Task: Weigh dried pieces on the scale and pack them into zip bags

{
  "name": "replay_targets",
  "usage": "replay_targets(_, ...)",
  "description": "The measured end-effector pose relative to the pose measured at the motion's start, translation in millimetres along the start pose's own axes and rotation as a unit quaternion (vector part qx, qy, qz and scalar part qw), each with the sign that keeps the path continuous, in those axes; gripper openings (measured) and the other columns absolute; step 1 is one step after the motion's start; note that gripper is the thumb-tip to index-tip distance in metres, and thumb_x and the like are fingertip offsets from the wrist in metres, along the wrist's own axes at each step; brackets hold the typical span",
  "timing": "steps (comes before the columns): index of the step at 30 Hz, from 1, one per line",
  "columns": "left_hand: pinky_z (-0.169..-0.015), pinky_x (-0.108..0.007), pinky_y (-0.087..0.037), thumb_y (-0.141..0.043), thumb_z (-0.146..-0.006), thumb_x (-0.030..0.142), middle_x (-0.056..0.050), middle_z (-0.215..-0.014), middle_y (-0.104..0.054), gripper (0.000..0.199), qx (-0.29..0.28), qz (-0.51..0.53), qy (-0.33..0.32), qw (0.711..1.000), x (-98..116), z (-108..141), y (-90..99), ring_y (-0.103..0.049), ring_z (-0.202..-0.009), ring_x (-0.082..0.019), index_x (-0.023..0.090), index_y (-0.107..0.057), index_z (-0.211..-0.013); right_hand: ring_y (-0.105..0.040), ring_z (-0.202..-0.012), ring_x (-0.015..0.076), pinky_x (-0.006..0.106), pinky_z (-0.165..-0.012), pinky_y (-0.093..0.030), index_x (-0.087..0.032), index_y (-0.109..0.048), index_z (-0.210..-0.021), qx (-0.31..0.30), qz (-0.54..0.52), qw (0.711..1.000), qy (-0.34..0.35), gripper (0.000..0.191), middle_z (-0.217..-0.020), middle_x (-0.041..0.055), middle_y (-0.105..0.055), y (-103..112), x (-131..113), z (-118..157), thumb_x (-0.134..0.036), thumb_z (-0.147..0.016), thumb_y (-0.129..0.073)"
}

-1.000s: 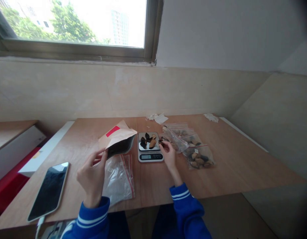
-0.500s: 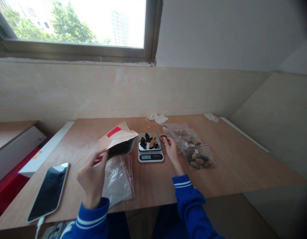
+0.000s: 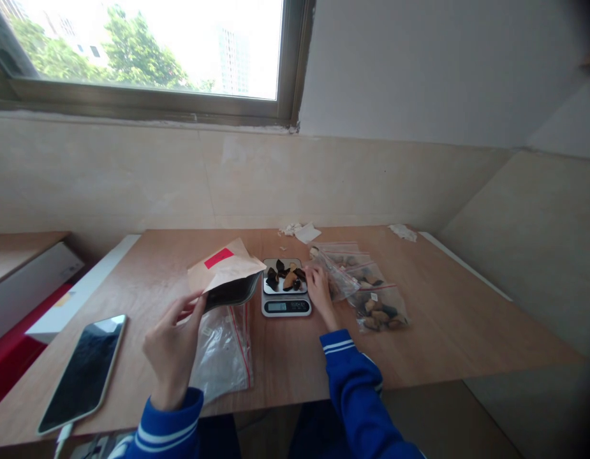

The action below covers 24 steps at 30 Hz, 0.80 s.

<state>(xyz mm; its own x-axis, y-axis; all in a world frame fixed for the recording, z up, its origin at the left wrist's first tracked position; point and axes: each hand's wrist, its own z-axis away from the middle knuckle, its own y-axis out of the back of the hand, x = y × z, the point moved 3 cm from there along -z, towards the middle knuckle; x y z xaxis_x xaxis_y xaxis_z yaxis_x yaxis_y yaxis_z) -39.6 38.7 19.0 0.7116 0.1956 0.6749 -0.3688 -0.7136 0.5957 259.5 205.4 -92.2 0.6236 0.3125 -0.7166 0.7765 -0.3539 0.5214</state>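
My left hand (image 3: 177,341) pinches the near edge of a brown kraft paper pouch (image 3: 228,261) with a red label; its dark open mouth faces the digital scale (image 3: 286,309). Several dried slices (image 3: 289,280), black and tan, lie loose on the scale's pan. At the pan's right edge is my right hand (image 3: 319,293), fingers closed together around a dark dried slice, mostly hidden by the fingertips. Below the pouch lie clear zip bags (image 3: 222,350) with red seal lines, flat on the table.
Right of the scale lie zip bags filled with dried slices (image 3: 383,312), overlapping one another. Crumpled tissue (image 3: 307,233) rests near the wall, with another piece (image 3: 402,232) farther right. A phone (image 3: 84,370) with a white cable lies at the left on the wooden table (image 3: 442,306).
My right hand has moved left with the dried slice, from beside the scale to the pan's right edge. My left hand still holds the pouch. The view has shifted slightly.
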Motion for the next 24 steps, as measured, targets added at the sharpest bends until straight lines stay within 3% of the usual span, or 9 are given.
replay_targets(6,-0.061,-0.022,-0.039,-0.064,-0.083,0.044,0.003,-0.075,-0.070,0.021,-0.001,-0.003,-0.013,1.000,0.4,2.4,-1.2,-0.067,-0.070,-0.014,0.029,-0.074,-0.095,-0.058,-0.100,0.0226,0.042,-0.099,-0.039,-0.017,-0.072,-0.093,0.003,-0.062,0.998,0.021,0.063,-0.100,0.0124,-0.067,13.7,-20.4,0.4,-0.053,-0.100,-0.021)
replay_targets(10,-0.062,-0.022,-0.039,-0.064,-0.084,0.044,0.004,-0.074,-0.070,0.021,-0.009,0.000,-0.007,1.000,0.4,3.7,-3.5,-0.066,-0.070,-0.013,0.029,-0.074,-0.095,-0.060,-0.096,0.0206,0.038,-0.092,-0.046,-0.017,-0.067,-0.094,0.077,-0.118,0.987,0.077,0.046,-0.096,0.0098,-0.066,31.9,-74.2,22.3,-0.038,-0.102,-0.027)
replay_targets(11,-0.062,-0.022,-0.039,-0.064,-0.084,0.044,0.004,-0.074,-0.069,0.021,-0.012,-0.004,-0.003,1.000,0.8,4.2,-4.5,-0.066,-0.070,-0.013,0.029,-0.073,-0.095,-0.060,-0.096,0.0202,0.037,-0.091,-0.047,-0.018,-0.066,-0.096,0.065,-0.115,0.985,0.112,0.039,-0.096,0.0090,-0.066,33.6,-93.7,31.1,-0.034,-0.102,-0.030)
replay_targets(14,-0.061,-0.022,-0.038,-0.063,-0.085,0.043,0.004,-0.074,-0.069,0.020,-0.019,-0.015,-0.001,1.000,2.8,6.3,-7.7,-0.066,-0.070,-0.013,0.029,-0.072,-0.096,-0.060,-0.102,0.0188,0.035,-0.092,-0.049,-0.020,-0.064,-0.106,-0.061,-0.099,0.957,0.267,0.030,-0.099,0.0076,-0.066,25.8,-155.8,58.8,-0.021,-0.099,-0.035)
replay_targets(16,-0.060,-0.021,-0.038,-0.062,-0.086,0.043,0.004,-0.073,-0.069,0.021,-0.023,-0.018,-0.006,1.000,3.8,8.8,-9.2,-0.066,-0.070,-0.013,0.029,-0.071,-0.097,-0.058,-0.109,0.0187,0.036,-0.096,-0.048,-0.018,-0.063,-0.114,-0.119,-0.074,0.936,0.323,0.032,-0.109,0.0092,-0.066,14.3,-186.8,70.7,-0.018,-0.098,-0.034)
replay_targets(19,-0.058,-0.021,-0.037,-0.060,-0.086,0.043,0.004,-0.071,-0.068,0.021,-0.029,-0.024,-0.008,0.999,2.3,14.0,-9.6,-0.066,-0.069,-0.014,0.028,-0.070,-0.097,-0.059,-0.109,0.0206,0.036,-0.096,-0.049,-0.014,-0.063,-0.111,-0.180,0.010,0.930,0.321,0.034,-0.109,0.0113,-0.067,-8.9,-211.4,73.6,-0.019,-0.100,-0.032)
replay_targets(24,-0.059,-0.022,-0.036,-0.060,-0.087,0.042,0.003,-0.073,-0.069,0.021,-0.050,-0.036,0.004,0.998,-3.7,23.3,-9.4,-0.067,-0.071,-0.016,0.028,-0.068,-0.099,-0.068,-0.084,0.0225,0.032,-0.075,-0.054,-0.013,-0.067,-0.103,-0.290,0.138,0.914,0.249,0.031,-0.095,0.0136,-0.072,-41.4,-217.6,63.1,-0.021,-0.099,-0.037)
